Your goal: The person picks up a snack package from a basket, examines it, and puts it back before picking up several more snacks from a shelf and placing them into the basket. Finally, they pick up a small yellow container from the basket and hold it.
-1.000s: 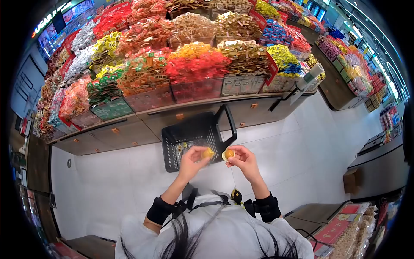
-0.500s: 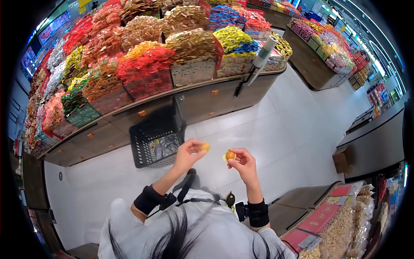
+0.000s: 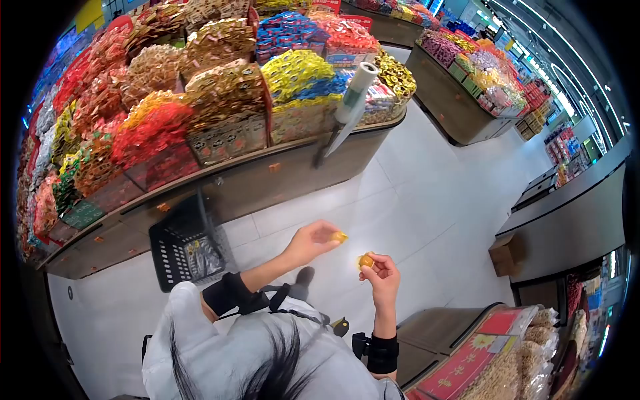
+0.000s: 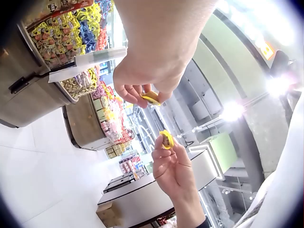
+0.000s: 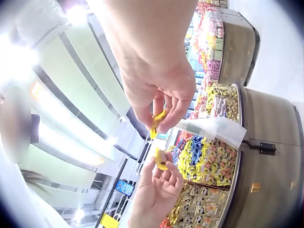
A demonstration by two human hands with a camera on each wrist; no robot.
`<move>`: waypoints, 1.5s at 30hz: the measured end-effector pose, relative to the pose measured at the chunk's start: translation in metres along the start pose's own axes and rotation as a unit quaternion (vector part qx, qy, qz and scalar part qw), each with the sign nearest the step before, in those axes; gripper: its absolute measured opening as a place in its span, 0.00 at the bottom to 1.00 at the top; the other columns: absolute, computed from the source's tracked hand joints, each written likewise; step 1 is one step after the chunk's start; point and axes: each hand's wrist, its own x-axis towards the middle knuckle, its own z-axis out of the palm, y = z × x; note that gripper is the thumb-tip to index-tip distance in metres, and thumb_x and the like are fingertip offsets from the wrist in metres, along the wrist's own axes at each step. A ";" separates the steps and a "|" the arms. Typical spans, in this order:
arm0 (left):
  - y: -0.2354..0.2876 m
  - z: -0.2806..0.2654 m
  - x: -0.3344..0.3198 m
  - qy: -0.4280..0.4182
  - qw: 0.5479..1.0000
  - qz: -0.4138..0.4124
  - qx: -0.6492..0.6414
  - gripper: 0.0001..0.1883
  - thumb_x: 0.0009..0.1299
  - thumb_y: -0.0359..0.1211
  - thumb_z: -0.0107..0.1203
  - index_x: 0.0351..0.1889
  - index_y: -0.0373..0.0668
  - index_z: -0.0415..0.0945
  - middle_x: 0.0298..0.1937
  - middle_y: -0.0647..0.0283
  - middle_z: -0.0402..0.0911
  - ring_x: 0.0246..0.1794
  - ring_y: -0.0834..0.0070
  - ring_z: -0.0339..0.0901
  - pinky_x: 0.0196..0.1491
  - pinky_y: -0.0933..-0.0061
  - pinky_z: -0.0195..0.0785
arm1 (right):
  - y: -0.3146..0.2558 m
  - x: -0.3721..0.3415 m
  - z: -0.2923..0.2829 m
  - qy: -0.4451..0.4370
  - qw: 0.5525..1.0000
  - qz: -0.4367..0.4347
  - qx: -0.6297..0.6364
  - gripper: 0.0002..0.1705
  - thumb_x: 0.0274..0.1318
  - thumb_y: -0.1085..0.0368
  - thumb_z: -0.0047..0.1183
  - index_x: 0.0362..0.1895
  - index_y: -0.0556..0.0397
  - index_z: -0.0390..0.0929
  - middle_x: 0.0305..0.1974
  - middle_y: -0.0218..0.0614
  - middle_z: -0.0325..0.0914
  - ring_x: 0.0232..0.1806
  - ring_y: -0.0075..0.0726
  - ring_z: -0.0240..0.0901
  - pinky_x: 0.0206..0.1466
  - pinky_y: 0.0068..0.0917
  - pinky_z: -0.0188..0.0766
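My left hand pinches a small round yellow packaged sweet between thumb and fingertips, held out over the floor in front of the body. To its right and a little lower, my right hand pinches a second one, which shows a golden-brown round body and a yellow edge. In the left wrist view, the right hand's sweet has a bright yellow rim around a brown printed face. The left hand's sweet shows yellow with a brown label in the right wrist view. A short gap separates the two sweets.
A black shopping basket with plastic-wrapped packs stands on the floor at left. Behind it runs a candy counter heaped with wrapped sweets, with a plastic bag roll at its edge. Another bin of snacks is at lower right.
The view has turned right, so the counter and basket have slid left. Both hands still pinch their sweets; the left hand now sits higher than the right.
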 end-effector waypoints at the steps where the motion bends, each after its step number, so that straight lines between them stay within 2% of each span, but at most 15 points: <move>1: -0.001 0.004 0.022 0.003 1.000 0.007 -0.007 0.13 0.58 0.25 0.57 0.41 0.37 0.70 0.38 0.66 0.75 0.37 0.84 0.72 0.43 0.83 0.66 | -0.006 0.021 -0.009 0.000 1.000 -0.001 -0.003 0.16 0.44 0.79 0.51 0.41 0.63 0.69 0.34 0.40 0.73 0.32 0.28 0.71 0.29 0.21 0.70; 3: -0.003 0.011 0.059 0.012 1.000 0.015 -0.018 0.14 0.59 0.25 0.57 0.42 0.37 0.69 0.38 0.66 0.75 0.37 0.84 0.72 0.43 0.82 0.65 | -0.017 0.057 -0.025 0.001 1.000 0.003 -0.004 0.15 0.46 0.78 0.50 0.42 0.62 0.68 0.32 0.39 0.74 0.26 0.27 0.71 0.28 0.21 0.70; 6: -0.004 0.021 0.114 0.001 0.999 0.018 0.026 0.14 0.58 0.24 0.57 0.42 0.38 0.69 0.39 0.66 0.75 0.37 0.84 0.71 0.44 0.82 0.65 | -0.035 0.104 -0.048 0.004 1.000 -0.013 -0.012 0.16 0.46 0.78 0.49 0.43 0.62 0.68 0.33 0.39 0.74 0.27 0.27 0.71 0.28 0.21 0.70; 9: 0.000 0.039 0.162 -0.010 0.999 0.016 0.026 0.14 0.60 0.30 0.56 0.43 0.39 0.69 0.40 0.65 0.76 0.38 0.80 0.73 0.43 0.78 0.66 | -0.045 0.144 -0.072 0.021 0.999 -0.027 0.011 0.15 0.48 0.77 0.48 0.44 0.62 0.68 0.35 0.40 0.73 0.28 0.28 0.71 0.29 0.21 0.70; 12: 0.012 0.058 0.209 -0.037 0.994 -0.060 -0.078 0.12 0.63 0.30 0.52 0.44 0.39 0.67 0.41 0.63 0.75 0.37 0.83 0.71 0.42 0.81 0.65 | -0.045 0.188 -0.106 0.026 0.999 -0.014 0.025 0.15 0.50 0.75 0.46 0.45 0.62 0.67 0.36 0.40 0.72 0.28 0.28 0.71 0.30 0.22 0.70; 15: 0.001 0.081 0.255 -0.045 0.984 -0.113 -0.130 0.13 0.67 0.35 0.47 0.47 0.41 0.66 0.44 0.60 0.74 0.36 0.82 0.71 0.40 0.80 0.65 | -0.042 0.228 -0.148 0.039 0.999 0.022 0.028 0.15 0.52 0.74 0.44 0.46 0.61 0.67 0.36 0.39 0.72 0.29 0.28 0.70 0.31 0.22 0.70; 17: -0.001 0.093 0.298 -0.074 0.943 -0.135 -0.293 0.14 0.69 0.38 0.42 0.48 0.42 0.65 0.47 0.58 0.73 0.34 0.81 0.70 0.40 0.77 0.66 | -0.047 0.269 -0.178 0.035 0.999 0.013 0.031 0.15 0.52 0.73 0.44 0.47 0.61 0.67 0.37 0.39 0.73 0.29 0.28 0.70 0.32 0.22 0.69; 18: -0.008 0.102 0.318 -0.084 0.935 -0.146 -0.312 0.15 0.71 0.41 0.38 0.47 0.43 0.66 0.50 0.58 0.72 0.34 0.82 0.69 0.40 0.78 0.64 | -0.050 0.289 -0.194 0.031 0.999 0.009 0.031 0.15 0.53 0.73 0.44 0.47 0.61 0.66 0.37 0.38 0.73 0.30 0.28 0.70 0.33 0.23 0.69; 21: -0.026 0.134 0.375 -0.099 0.909 -0.152 -0.376 0.16 0.71 0.42 0.38 0.49 0.43 0.66 0.51 0.58 0.71 0.34 0.83 0.68 0.39 0.79 0.63 | -0.060 0.341 -0.251 -0.016 1.000 -0.002 0.023 0.15 0.53 0.72 0.44 0.47 0.61 0.67 0.37 0.37 0.73 0.31 0.27 0.70 0.33 0.22 0.68; 27: -0.027 0.212 0.486 -0.072 0.900 -0.144 -0.405 0.17 0.70 0.43 0.39 0.50 0.44 0.66 0.53 0.59 0.70 0.34 0.84 0.68 0.37 0.81 0.63 | -0.099 0.442 -0.359 -0.065 0.998 0.000 -0.003 0.15 0.52 0.72 0.45 0.46 0.59 0.67 0.36 0.37 0.73 0.31 0.27 0.69 0.34 0.23 0.67; 31: -0.032 0.238 0.547 -0.055 0.897 -0.130 -0.420 0.17 0.71 0.41 0.39 0.52 0.43 0.65 0.54 0.56 0.69 0.35 0.81 0.69 0.38 0.79 0.65 | -0.116 0.508 -0.394 -0.078 0.997 0.002 -0.008 0.15 0.51 0.72 0.46 0.46 0.58 0.67 0.36 0.37 0.72 0.32 0.27 0.69 0.34 0.23 0.67; 35: -0.047 0.243 0.604 0.012 0.880 -0.112 -0.462 0.15 0.70 0.37 0.41 0.51 0.42 0.64 0.53 0.57 0.68 0.36 0.80 0.69 0.40 0.78 0.65 | -0.106 0.572 -0.421 -0.101 0.995 0.005 -0.014 0.14 0.51 0.72 0.47 0.44 0.56 0.68 0.35 0.35 0.72 0.33 0.27 0.69 0.31 0.23 0.68; 39: -0.048 0.240 0.661 0.094 0.934 -0.065 -0.339 0.13 0.68 0.34 0.46 0.48 0.43 0.63 0.49 0.61 0.69 0.40 0.80 0.67 0.44 0.76 0.63 | -0.108 0.638 -0.426 -0.116 0.992 0.033 0.025 0.20 0.50 0.70 0.51 0.48 0.56 0.63 0.32 0.36 0.71 0.28 0.27 0.68 0.30 0.23 0.68; 40: -0.050 0.237 0.677 0.112 0.942 -0.055 -0.312 0.13 0.67 0.34 0.47 0.48 0.43 0.63 0.49 0.61 0.69 0.41 0.80 0.67 0.45 0.76 0.63 | -0.106 0.657 -0.428 -0.124 0.991 0.033 0.032 0.24 0.50 0.70 0.52 0.51 0.56 0.60 0.31 0.36 0.71 0.27 0.27 0.68 0.30 0.23 0.67; 45: -0.063 0.203 0.771 0.172 0.953 -0.010 -0.251 0.13 0.65 0.31 0.49 0.47 0.42 0.64 0.46 0.64 0.71 0.42 0.80 0.66 0.45 0.76 0.62 | -0.103 0.774 -0.433 -0.164 0.986 0.032 0.012 0.21 0.49 0.70 0.53 0.49 0.59 0.64 0.32 0.36 0.72 0.28 0.27 0.69 0.30 0.22 0.67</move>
